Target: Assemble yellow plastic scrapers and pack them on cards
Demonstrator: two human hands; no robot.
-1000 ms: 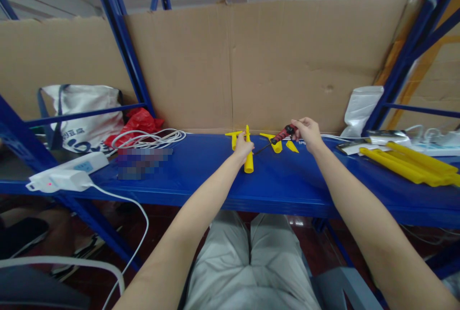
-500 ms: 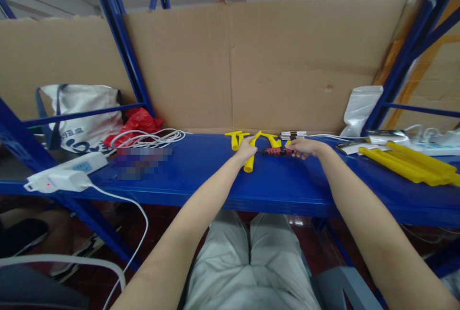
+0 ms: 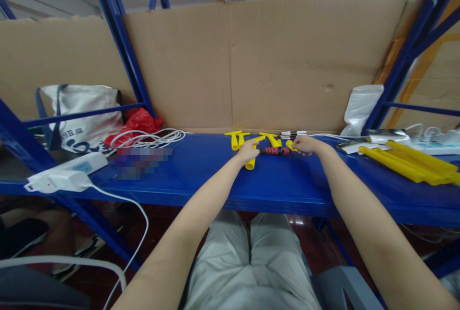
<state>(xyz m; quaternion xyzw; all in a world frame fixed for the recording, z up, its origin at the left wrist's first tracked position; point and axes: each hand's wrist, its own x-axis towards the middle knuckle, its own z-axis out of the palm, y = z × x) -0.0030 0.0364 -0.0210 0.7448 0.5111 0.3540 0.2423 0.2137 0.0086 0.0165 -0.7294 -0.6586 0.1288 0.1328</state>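
Note:
My left hand [image 3: 247,152] is closed around a yellow T-shaped tube piece [image 3: 250,164], whose round open end points toward me. A red-and-black handle, like a screwdriver's [image 3: 275,151], lies crosswise between my hands, its left end close to my left fingers. At its right end my right hand [image 3: 304,145] is closed, fingertips pinched low over the shelf; what is between them is too small to make out. A small yellow piece [image 3: 290,145] sits against the right fingers. More yellow T-shaped pieces [image 3: 235,141] stand behind my left hand, and another [image 3: 273,140] lies behind the handle.
Yellow tubes [image 3: 413,164] lie on the blue shelf [image 3: 201,171] at the right, near a white pouch [image 3: 361,109]. Leftward are a power strip [image 3: 68,171], coiled white cable [image 3: 154,138], red bag [image 3: 142,120] and cloth bag [image 3: 84,113]. Cardboard [image 3: 280,65] closes the back.
My right hand has moved slightly right, showing more of the small yellow piece. My left hand and the yellow T-shaped piece have shifted slightly, and its upper end has dropped.

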